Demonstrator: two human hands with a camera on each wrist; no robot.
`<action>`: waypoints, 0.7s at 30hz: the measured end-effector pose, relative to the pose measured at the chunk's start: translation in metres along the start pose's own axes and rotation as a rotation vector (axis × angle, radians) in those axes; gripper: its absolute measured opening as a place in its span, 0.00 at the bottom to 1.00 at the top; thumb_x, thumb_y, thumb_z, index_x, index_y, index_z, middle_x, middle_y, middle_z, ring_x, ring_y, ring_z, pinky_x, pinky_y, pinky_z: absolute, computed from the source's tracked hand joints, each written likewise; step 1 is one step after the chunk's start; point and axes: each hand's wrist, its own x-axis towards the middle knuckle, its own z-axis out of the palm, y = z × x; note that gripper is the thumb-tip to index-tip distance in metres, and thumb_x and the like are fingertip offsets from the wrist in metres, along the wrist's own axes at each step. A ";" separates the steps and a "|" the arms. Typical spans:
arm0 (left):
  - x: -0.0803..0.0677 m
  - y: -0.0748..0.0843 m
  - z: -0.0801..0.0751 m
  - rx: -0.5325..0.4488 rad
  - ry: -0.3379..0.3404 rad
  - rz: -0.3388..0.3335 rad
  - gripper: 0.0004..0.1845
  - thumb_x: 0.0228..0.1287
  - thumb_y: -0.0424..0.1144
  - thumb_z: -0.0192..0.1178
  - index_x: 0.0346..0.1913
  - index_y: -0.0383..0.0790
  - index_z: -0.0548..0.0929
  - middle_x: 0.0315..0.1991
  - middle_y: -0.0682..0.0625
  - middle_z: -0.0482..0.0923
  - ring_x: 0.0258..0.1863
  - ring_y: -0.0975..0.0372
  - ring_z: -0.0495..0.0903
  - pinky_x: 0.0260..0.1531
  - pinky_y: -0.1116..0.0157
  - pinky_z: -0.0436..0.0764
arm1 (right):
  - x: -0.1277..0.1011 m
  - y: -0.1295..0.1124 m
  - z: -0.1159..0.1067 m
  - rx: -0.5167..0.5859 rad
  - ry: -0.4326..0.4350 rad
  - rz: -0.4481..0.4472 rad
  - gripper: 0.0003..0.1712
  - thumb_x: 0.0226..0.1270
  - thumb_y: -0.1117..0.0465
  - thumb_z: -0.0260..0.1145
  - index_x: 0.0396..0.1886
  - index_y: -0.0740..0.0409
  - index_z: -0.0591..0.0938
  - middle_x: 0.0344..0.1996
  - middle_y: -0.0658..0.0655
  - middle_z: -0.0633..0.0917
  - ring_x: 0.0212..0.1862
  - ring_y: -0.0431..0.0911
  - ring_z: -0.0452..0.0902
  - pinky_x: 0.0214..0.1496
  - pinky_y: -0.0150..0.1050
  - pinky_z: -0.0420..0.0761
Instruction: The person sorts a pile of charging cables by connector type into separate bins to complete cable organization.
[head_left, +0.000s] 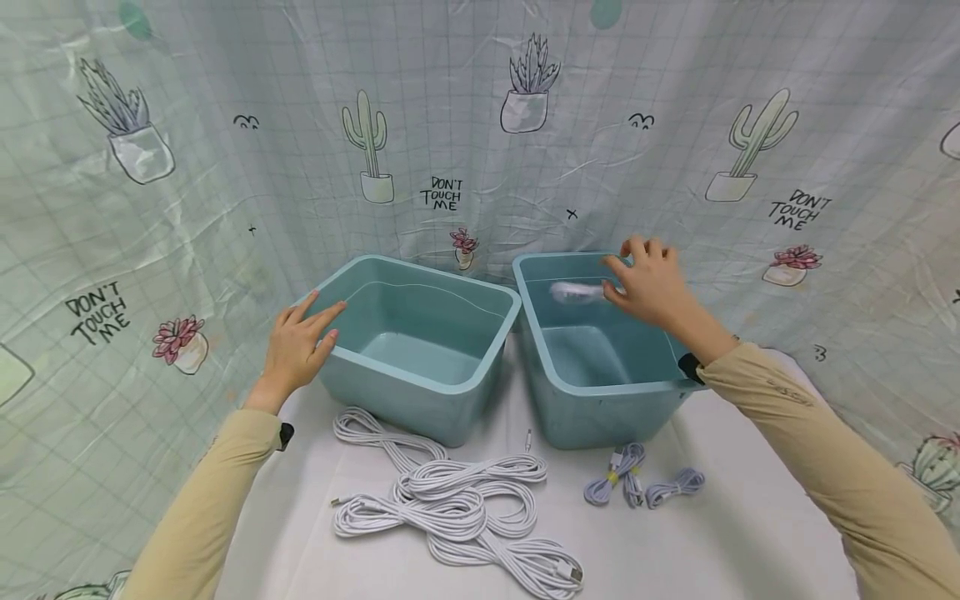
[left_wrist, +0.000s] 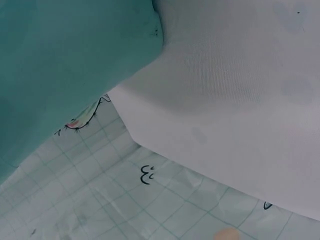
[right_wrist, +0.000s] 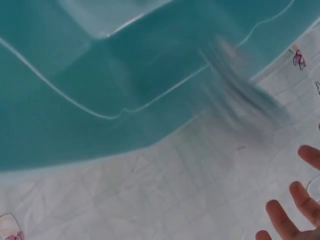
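Midair: blurred cable (head_left: 576, 292) (R hand (head_left: 651, 283))

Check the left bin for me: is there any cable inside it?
No. In the head view the left bin shows only its bare teal floor, while the long white cables lie on the table in front of it.

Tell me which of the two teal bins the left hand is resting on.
The left-hand bin: the left hand lies flat on its near-left rim. The other bin has the right hand above it, by a blurred white bundle.
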 end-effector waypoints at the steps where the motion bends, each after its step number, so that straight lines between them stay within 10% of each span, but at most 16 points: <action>1: 0.000 0.000 0.000 -0.001 0.003 0.002 0.30 0.66 0.58 0.34 0.56 0.42 0.75 0.48 0.40 0.79 0.62 0.45 0.64 0.54 0.45 0.61 | 0.000 0.000 0.001 -0.015 -0.004 -0.011 0.16 0.58 0.54 0.59 0.44 0.55 0.78 0.40 0.64 0.70 0.36 0.60 0.63 0.32 0.53 0.63; 21: 0.001 -0.002 0.002 -0.013 0.016 0.013 0.31 0.66 0.59 0.33 0.56 0.42 0.75 0.48 0.40 0.79 0.62 0.46 0.64 0.53 0.44 0.61 | -0.007 -0.010 -0.026 0.108 -0.011 0.032 0.12 0.57 0.58 0.60 0.41 0.55 0.79 0.38 0.60 0.71 0.37 0.57 0.63 0.35 0.52 0.62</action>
